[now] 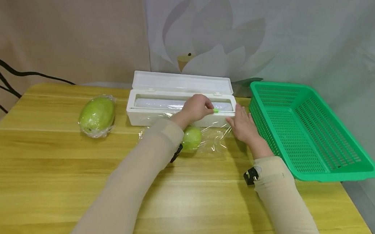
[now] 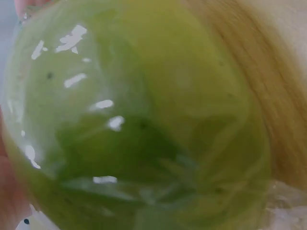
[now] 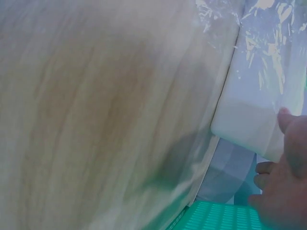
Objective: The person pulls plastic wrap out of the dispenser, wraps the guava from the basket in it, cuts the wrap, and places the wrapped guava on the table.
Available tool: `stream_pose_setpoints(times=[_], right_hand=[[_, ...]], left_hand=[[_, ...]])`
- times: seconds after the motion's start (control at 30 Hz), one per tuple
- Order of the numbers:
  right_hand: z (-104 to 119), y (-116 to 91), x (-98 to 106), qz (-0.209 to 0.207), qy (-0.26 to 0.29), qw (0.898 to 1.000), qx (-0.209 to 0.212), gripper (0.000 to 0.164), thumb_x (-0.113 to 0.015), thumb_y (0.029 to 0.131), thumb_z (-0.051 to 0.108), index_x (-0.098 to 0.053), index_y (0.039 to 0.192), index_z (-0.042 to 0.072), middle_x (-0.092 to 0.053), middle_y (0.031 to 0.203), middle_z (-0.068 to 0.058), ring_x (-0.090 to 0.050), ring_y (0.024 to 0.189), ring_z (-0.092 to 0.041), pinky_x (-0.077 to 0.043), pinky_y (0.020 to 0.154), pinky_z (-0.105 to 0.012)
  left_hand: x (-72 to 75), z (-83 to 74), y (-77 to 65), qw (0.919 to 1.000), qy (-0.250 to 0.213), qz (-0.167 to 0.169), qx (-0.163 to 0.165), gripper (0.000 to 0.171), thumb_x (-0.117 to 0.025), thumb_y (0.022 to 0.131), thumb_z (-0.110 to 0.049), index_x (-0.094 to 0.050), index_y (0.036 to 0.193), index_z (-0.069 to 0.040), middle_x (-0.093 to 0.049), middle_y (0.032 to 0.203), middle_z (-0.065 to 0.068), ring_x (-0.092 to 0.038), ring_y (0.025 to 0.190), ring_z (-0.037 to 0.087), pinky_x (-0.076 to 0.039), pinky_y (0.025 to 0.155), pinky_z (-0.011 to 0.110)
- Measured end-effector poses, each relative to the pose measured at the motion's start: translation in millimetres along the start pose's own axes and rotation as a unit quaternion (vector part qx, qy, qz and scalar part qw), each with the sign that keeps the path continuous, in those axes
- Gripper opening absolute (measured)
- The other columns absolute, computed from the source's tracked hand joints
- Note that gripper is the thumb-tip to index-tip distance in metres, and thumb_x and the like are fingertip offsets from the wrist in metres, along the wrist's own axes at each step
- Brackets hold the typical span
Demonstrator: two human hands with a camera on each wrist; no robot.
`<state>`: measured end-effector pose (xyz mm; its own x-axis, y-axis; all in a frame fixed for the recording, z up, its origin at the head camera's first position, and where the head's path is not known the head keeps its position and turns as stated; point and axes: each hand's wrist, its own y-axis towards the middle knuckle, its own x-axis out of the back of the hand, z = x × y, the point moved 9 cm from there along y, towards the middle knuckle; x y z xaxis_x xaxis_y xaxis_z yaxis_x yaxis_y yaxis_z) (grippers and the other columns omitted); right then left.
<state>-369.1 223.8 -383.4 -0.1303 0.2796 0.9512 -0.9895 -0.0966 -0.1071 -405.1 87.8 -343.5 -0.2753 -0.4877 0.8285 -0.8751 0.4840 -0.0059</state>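
Note:
A white cling film dispenser stands near the table's back edge, lid raised, with a film roll inside. My left hand reaches over its front rim and pinches the small green slide cutter. At the dispenser's right end, my right hand steadies the corner, fingers extended along the side and thumb at the front; the right wrist view shows this thumb against the white wall. Clear film drapes from the dispenser over a round green fruit, partly hidden by the left forearm. Film-covered green skin fills the left wrist view.
An oval green fruit wrapped in film lies at the table's left. On the right, a green plastic basket stands close beside the right hand. A patterned curtain hangs behind the wooden table. Black chair parts show at far left.

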Motion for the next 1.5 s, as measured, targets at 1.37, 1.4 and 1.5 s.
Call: stream_pose_setpoints(times=[1.37,1.4,1.5], right_hand=[[-20.3,5.4,4.9,0.015,0.001,1.000,0.000,0.070,-0.030,0.102,0.033,0.004,0.144,-0.012,0.000,0.153,-0.029,0.000,0.142,-0.042,-0.002,0.116,-0.057],[-20.1,5.5,5.0,0.015,0.001,1.000,0.002,0.070,-0.030,0.102,0.032,0.004,0.144,-0.012,0.000,0.153,-0.029,-0.001,0.142,-0.043,-0.002,0.116,-0.057],[-20.4,6.0,3.9,0.016,0.002,1.000,0.002,0.070,-0.030,0.102,0.032,0.004,0.144,-0.012,0.000,0.153,-0.029,-0.001,0.142,-0.043,-0.002,0.116,-0.057]], left_hand=[[28.0,43.3,-18.7,0.9993,-0.003,-0.037,0.003,0.020,-0.065,0.088,-0.027,-0.072,0.100,-0.013,-0.070,0.110,0.001,-0.058,0.112,0.020,-0.037,0.106,0.034],[27.9,43.9,-18.8,0.9993,-0.002,-0.037,0.002,0.020,-0.065,0.088,-0.027,-0.072,0.100,-0.013,-0.069,0.110,0.001,-0.058,0.112,0.020,-0.037,0.106,0.035],[28.6,45.3,-19.5,0.9993,0.004,-0.037,0.002,0.020,-0.064,0.088,-0.027,-0.072,0.100,-0.013,-0.069,0.111,0.001,-0.058,0.113,0.020,-0.038,0.105,0.035]])
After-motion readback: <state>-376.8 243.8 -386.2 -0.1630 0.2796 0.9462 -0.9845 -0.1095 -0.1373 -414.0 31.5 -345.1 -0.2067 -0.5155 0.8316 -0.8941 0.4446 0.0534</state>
